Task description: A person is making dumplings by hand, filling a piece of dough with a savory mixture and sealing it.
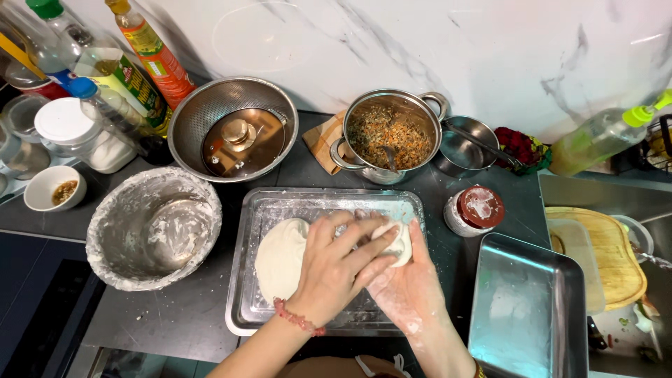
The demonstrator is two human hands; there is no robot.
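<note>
Hands, left (334, 269) and right (406, 280), cup a round dough ball (394, 239), no long axis, over tray (241, 308).

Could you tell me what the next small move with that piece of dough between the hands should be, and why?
Probably keep pinching the small dough piece shut: the right hand cups it, the left hand folds over its top, and its edges look not yet sealed. The flat dough round on the tray lies untouched.
</note>
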